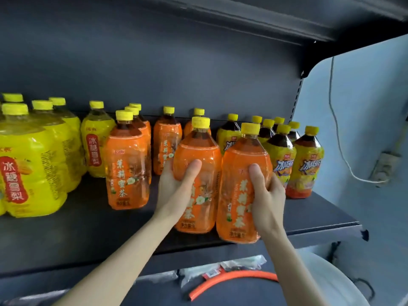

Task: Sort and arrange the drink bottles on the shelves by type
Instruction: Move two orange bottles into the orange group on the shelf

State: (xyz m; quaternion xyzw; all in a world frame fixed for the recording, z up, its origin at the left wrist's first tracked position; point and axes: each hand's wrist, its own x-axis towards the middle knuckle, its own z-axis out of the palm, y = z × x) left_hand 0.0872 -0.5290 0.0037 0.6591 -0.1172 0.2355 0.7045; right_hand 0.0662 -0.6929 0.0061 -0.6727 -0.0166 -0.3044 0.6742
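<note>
The left hand (174, 186) grips one orange tea bottle (198, 155) round its middle, thumb across the label. The right hand (268, 195) grips a second orange bottle (242, 164) just beside it at 3 o'clock. Both are at the front of the shelf (88, 221), long axes near vertical, yellow caps toward 12 o'clock. More orange bottles (128, 168) stand at 9 o'clock, iced-tea bottles (309, 164) at 3 o'clock.

A dark grey shelf (92, 219) is backed by a matching panel (154, 69), and a second board (242, 16) is fixed above the shelf. Right of the shelf, a pale blue wall (364, 96) is seen, carrying a socket (385, 166) and a white cable (329, 89). Below the shelf, an orange hose (242, 273) and plastic bags (220, 266) are visible.
</note>
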